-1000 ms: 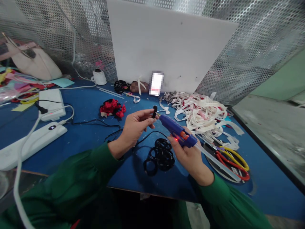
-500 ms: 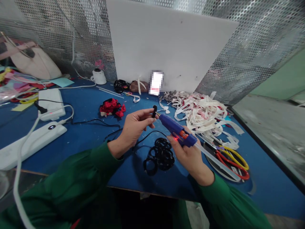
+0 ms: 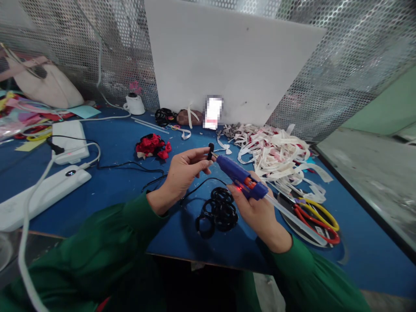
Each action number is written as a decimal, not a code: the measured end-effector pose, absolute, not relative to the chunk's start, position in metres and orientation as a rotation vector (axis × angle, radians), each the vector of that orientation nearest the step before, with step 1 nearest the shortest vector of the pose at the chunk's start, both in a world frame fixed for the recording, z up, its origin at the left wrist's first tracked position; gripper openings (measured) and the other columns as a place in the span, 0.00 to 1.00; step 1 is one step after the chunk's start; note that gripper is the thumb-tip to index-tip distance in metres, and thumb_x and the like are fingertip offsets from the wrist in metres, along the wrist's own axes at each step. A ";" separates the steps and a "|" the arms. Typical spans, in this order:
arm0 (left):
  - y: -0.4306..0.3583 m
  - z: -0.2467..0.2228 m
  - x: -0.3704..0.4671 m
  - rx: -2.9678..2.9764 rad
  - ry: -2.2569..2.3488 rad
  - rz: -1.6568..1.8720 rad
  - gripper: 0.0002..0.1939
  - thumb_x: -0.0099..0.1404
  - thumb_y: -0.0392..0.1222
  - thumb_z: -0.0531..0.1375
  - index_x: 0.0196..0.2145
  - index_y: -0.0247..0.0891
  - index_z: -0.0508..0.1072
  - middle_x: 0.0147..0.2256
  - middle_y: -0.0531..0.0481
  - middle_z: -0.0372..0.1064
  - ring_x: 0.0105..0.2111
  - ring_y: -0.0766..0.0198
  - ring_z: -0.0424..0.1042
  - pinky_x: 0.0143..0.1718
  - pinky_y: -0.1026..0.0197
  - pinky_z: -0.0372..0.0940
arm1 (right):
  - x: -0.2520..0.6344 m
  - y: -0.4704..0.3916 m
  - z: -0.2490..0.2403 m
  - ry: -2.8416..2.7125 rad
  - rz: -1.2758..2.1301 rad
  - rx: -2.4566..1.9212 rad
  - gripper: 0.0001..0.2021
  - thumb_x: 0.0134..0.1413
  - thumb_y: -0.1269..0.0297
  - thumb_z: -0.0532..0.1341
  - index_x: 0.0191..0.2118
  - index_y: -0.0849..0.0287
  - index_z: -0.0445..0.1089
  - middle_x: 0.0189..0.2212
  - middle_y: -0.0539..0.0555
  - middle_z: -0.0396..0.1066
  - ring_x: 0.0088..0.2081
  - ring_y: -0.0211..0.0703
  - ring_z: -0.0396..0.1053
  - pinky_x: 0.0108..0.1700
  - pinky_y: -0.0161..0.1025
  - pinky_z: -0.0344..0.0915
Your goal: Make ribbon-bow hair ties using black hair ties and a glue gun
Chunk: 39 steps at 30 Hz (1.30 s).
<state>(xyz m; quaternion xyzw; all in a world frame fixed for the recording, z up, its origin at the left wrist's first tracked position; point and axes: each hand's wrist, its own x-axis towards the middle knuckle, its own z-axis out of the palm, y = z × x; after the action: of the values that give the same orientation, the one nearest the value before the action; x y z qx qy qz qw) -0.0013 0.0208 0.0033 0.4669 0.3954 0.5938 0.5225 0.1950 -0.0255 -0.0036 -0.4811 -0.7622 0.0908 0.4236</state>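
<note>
Between the thumb and fingers of my left hand (image 3: 183, 173) is a small black hair tie (image 3: 211, 151), held up above the table. My right hand (image 3: 256, 210) is wrapped round a blue hot glue gun (image 3: 238, 173) with a red light lit on its side. Its metal nozzle meets the black hair tie, or comes very close; I cannot tell which. A long clear glue stick (image 3: 295, 219) sticks out of the gun's back end. Below, between my hands, a pile of black hair ties (image 3: 221, 210) lies on the blue table (image 3: 191, 242).
Red fabric bows (image 3: 152, 146) lie beyond my left hand. A heap of white ribbons (image 3: 276, 151) and scissors with red and yellow handles (image 3: 316, 219) are on the right. A white power strip (image 3: 42, 195) and cables lie left. A lit phone (image 3: 213, 113) leans on a white board (image 3: 227, 60).
Almost nothing differs. Both hands keep their places, with the glue gun's nozzle still at the black hair tie; the gun has shifted only very slightly.
</note>
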 end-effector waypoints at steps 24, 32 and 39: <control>0.020 0.003 -0.001 1.107 0.928 1.413 0.18 0.52 0.37 0.72 0.43 0.38 0.82 0.34 0.47 0.81 0.23 0.67 0.73 0.20 0.65 0.56 | 0.194 -0.026 -0.003 -1.904 0.190 -1.215 0.11 0.65 0.53 0.59 0.35 0.54 0.64 0.24 0.48 0.65 0.24 0.42 0.64 0.28 0.37 0.58; 0.021 0.003 0.000 1.079 0.924 1.416 0.18 0.51 0.36 0.72 0.41 0.37 0.82 0.33 0.48 0.81 0.23 0.67 0.73 0.20 0.66 0.56 | 0.195 -0.027 -0.003 -1.889 0.192 -1.215 0.12 0.64 0.53 0.60 0.35 0.54 0.63 0.24 0.47 0.64 0.24 0.41 0.64 0.28 0.37 0.57; 0.020 0.005 0.000 1.091 0.923 1.421 0.17 0.51 0.36 0.72 0.41 0.38 0.83 0.32 0.48 0.80 0.23 0.68 0.73 0.20 0.66 0.56 | 0.195 -0.027 -0.003 -1.897 0.193 -1.202 0.10 0.64 0.55 0.60 0.35 0.54 0.63 0.24 0.47 0.64 0.24 0.40 0.63 0.28 0.36 0.57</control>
<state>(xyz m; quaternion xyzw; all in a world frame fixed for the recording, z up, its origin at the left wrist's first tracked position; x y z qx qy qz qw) 0.0004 0.0196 0.0049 0.4577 0.3871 0.5964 0.5338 0.1951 -0.0266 -0.0030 -0.4815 -0.7602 0.0775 0.4293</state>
